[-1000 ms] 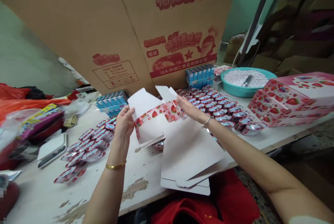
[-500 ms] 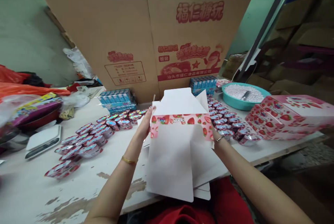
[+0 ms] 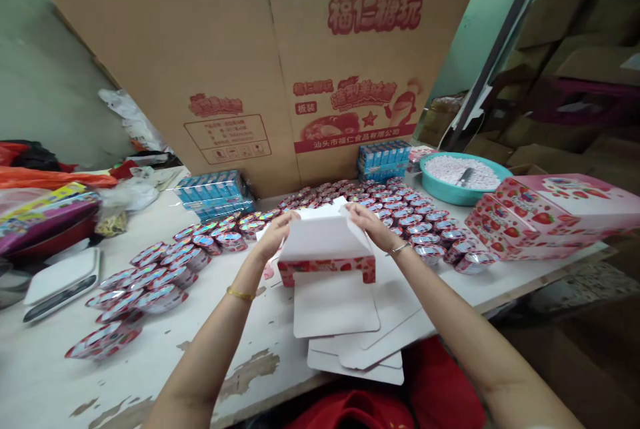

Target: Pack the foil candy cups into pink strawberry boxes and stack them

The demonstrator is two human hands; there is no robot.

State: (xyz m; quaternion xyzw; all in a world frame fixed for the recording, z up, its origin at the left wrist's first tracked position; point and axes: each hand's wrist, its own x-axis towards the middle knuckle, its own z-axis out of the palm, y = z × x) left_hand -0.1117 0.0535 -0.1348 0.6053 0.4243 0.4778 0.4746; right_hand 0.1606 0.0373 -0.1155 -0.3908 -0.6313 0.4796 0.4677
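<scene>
A partly folded strawberry-print carton [image 3: 327,270], white inside, stands on the table in front of me. My left hand [image 3: 280,232] is closed on the carton's upper left corner. At the upper right corner my right hand [image 3: 371,223] grips the same carton, fingers bent over its far edge. The carton's front flap hangs open toward me. Under it lie several flat white cardboard sheets [image 3: 357,372] that reach the table's front edge. Rows of small foil-topped cups [image 3: 173,277] spread to the left, and more cups [image 3: 425,227] stand behind and to the right.
Finished-looking strawberry boxes [image 3: 545,219] lie at the right beside a turquoise basin [image 3: 450,195] of white pellets. A large cardboard sheet [image 3: 240,35] rises behind, with blue packs [image 3: 215,194] at its foot. A white scale [image 3: 67,275] sits on the left.
The carton has come down to the table and is more folded. Both hands have moved from its sides to its upper corners. The camera view has shifted slightly.
</scene>
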